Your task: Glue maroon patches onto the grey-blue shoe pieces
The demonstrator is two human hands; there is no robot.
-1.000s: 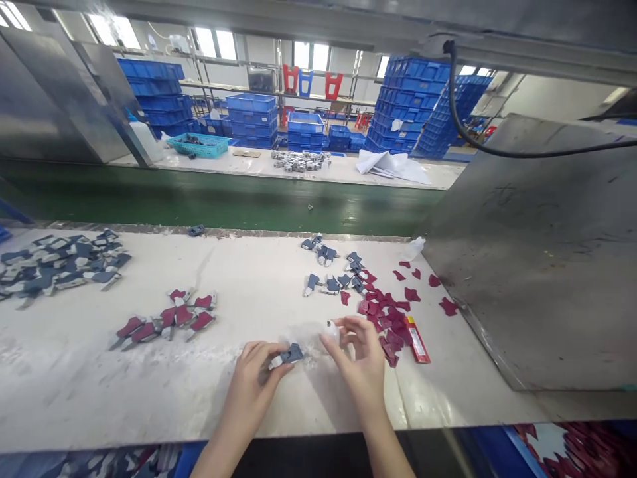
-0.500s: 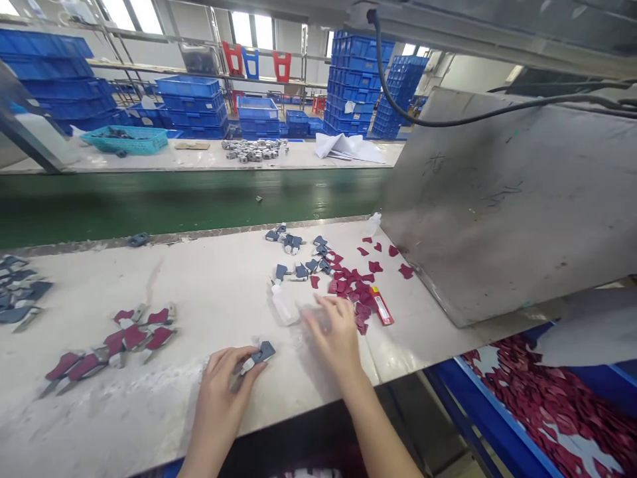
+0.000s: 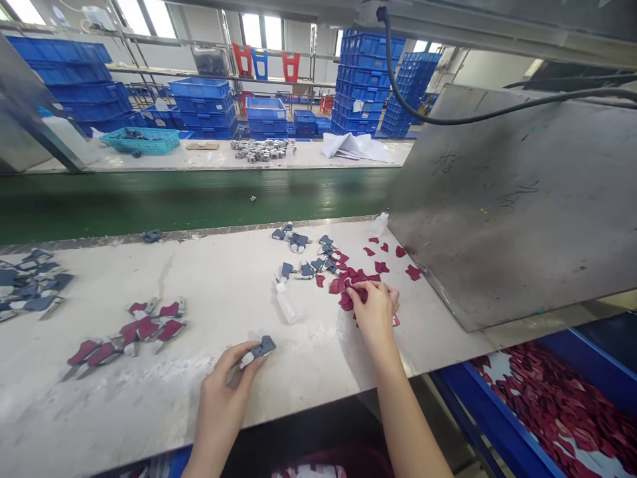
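Note:
Between the thumb and fingers of my left hand (image 3: 227, 382) is a dark grey-blue and white part (image 3: 259, 350), held just over the white table. My right hand (image 3: 373, 309) is at the pile of dark red pieces (image 3: 353, 275), its thumb and fingertips closed on a red piece at the pile's near-left side. It partly covers a red and white item (image 3: 395, 320). A small clear bottle (image 3: 287, 303) lies left of the pile. Several grey-blue parts (image 3: 304, 269) sit behind it. To the left are parts with red tops (image 3: 145, 327).
More grey-blue parts (image 3: 34, 282) are heaped at the far left. A metal panel (image 3: 517, 212) stands at the right, above a blue bin (image 3: 478, 385) of red pieces. Beyond the table runs a green belt (image 3: 199, 202). A black cable (image 3: 448, 121) hangs at the upper right.
My right hand has moved right, from beside the bottle to the red pile, and its fingers have closed. My left hand still holds the same part. The view has shifted slightly.

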